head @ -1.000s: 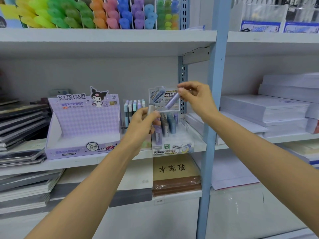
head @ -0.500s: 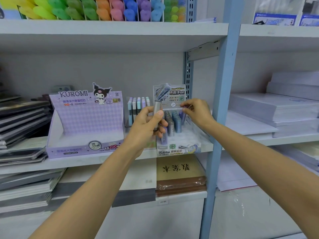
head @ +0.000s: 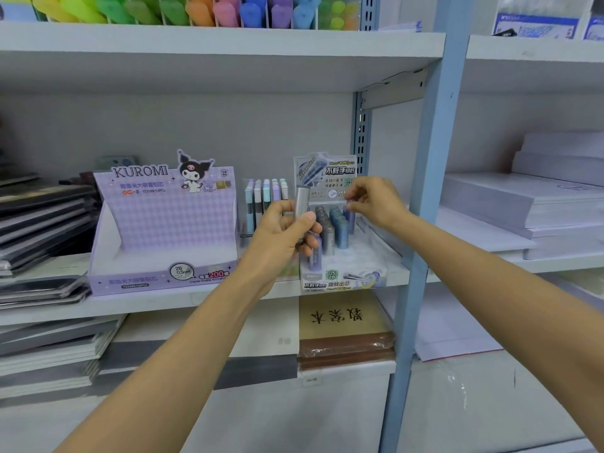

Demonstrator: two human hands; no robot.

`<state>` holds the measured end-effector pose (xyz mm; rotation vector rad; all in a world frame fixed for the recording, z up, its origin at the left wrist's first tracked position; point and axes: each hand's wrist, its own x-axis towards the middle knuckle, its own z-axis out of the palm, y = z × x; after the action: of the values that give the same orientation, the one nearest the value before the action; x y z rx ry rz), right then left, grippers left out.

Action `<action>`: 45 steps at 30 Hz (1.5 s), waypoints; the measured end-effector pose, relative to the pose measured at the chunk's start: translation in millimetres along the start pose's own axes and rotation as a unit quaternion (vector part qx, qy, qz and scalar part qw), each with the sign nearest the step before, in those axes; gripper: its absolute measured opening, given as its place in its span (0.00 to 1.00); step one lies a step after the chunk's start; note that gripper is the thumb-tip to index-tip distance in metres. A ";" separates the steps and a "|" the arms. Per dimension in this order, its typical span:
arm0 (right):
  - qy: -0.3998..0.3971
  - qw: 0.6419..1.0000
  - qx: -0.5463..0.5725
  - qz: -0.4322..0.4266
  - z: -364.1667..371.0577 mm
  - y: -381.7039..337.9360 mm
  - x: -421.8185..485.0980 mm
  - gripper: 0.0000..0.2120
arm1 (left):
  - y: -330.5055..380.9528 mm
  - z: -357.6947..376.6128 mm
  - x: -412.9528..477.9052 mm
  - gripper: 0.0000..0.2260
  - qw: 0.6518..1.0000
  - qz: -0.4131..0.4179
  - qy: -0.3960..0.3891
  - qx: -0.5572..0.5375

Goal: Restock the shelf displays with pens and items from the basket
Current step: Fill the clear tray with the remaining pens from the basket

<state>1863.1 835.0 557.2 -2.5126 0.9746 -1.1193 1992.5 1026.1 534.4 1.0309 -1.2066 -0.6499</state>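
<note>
A: Where is the grey tube (head: pixel 302 204) found?

B: It is held upright in the left hand (head: pixel 281 237), in front of the middle shelf (head: pixel 196 300) and just ahead of the display tray (head: pixel 343 281). Its lower part is hidden by the fingers.

A: How is that grip described?

B: It is closed round the tube. The thumb is pressed on the front and the fingers are curled behind.

A: And the right hand (head: pixel 376 204)?

B: Its grip is pinched on the top of a purple tube (head: pixel 349 219) at the back right of the tray. Whether that tube is fully seated cannot be told. The fingertips are bunched just below the tray's printed header card (head: pixel 330 174).

A: What else is carried by the tray?

B: Grey, blue and purple tubes (head: pixel 338 227) are stood upright in close rows towards the back.

A: What is placed beside it?

B: A clear holder of pastel pens (head: pixel 264 201) is set just to the left. Beyond that, a lilac Kuromi box (head: pixel 163 223) is stood on the same shelf. Dark notebooks (head: pixel 39 217) are stacked at the far left.

A: And to the right?

B: A blue post (head: pixel 425 191) is seen just beside the tray, and white paper stacks (head: pixel 523 204) are laid past it.

A: Above and below?

B: Coloured highlighters (head: pixel 196 11) are lined along the upper shelf. 1 brown book (head: pixel 343 322) is laid directly under the tray.
</note>
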 end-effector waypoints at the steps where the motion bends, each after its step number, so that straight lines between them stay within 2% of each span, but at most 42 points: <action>1: 0.004 1.000 -0.001 0.004 0.5 1.8 -0.7 0.06 | 0.0 -0.1 0.1 0.14 1.000 0.000 -0.001 0.000; 4: 0.030 0.999 0.007 0.012 5.1 8.5 -4.2 0.05 | -0.2 -1.0 0.4 0.14 1.000 0.000 -0.003 -0.003; 8: 0.002 0.999 -0.045 0.013 16.2 12.4 -9.6 0.07 | -0.8 -2.4 0.5 0.10 1.000 0.001 -0.007 -0.002; 11: 0.045 0.998 -0.041 0.000 11.3 2.2 -11.1 0.08 | -1.0 -4.4 0.5 0.10 1.000 0.002 -0.010 0.006; 12: 0.065 0.998 -0.007 -0.011 6.2 -5.2 -12.6 0.09 | -0.7 -5.1 0.4 0.10 1.000 0.002 -0.011 0.010; 14: 0.065 0.986 0.146 -0.046 -6.6 -25.7 -19.1 0.09 | 0.0 -5.1 0.4 0.09 1.000 0.008 -0.012 0.020; 16: 0.012 0.945 0.312 -0.099 -20.0 -44.9 -29.4 0.10 | 0.9 -3.7 -0.1 0.08 0.999 0.012 -0.013 0.029; 17: -0.021 0.930 0.345 -0.124 -25.2 -51.8 -34.4 0.12 | 1.6 -2.9 -0.2 0.08 0.999 0.014 -0.013 0.032; 19: -0.082 0.924 0.340 -0.156 -30.5 -62.0 -40.9 0.13 | 2.8 -1.8 -0.8 0.07 0.999 0.023 -0.010 0.040; 21: -0.107 0.924 0.328 -0.166 -30.3 -64.4 -43.3 0.12 | 4.7 -1.4 -1.7 0.07 0.999 0.030 0.003 0.042; 26: -0.049 0.893 0.442 -0.072 -25.6 -57.9 -46.0 0.05 | 7.6 -3.3 -1.5 0.15 0.998 0.039 0.042 -0.025; 28: -0.066 0.893 0.443 -0.043 -20.5 -56.7 -48.6 0.05 | 7.9 -2.1 -0.6 0.13 0.997 0.063 0.043 -0.022; 30: -0.106 0.891 0.440 -0.026 -15.0 -58.0 -52.0 0.09 | 7.4 -0.1 0.1 0.10 0.994 0.091 0.061 -0.020; 33: -0.158 0.891 0.425 -0.031 -11.1 -59.8 -55.4 0.13 | 7.6 1.1 0.6 0.09 0.988 0.121 0.095 0.008; 35: -0.137 0.912 0.384 -0.048 -11.5 -61.4 -54.5 0.13 | 7.3 0.5 0.4 0.10 0.985 0.131 0.109 0.033; 38: -0.047 0.941 0.327 -0.071 -13.9 -67.3 -51.3 0.11 | 6.3 -1.0 1.1 0.11 0.981 0.137 0.120 0.069; 40: -0.016 0.939 0.332 -0.088 -16.7 -72.9 -49.5 0.11 | 6.0 -0.4 1.5 0.09 0.975 0.154 0.121 0.108; 45: -0.025 0.935 0.323 -0.146 -20.2 -83.7 -50.9 0.10 | 1.8 6.3 3.5 0.07 0.949 0.184 0.143 0.213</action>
<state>1864.0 932.7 578.8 -2.1470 0.1544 -1.1966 1987.2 1022.0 537.7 1.1654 -1.2610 0.0619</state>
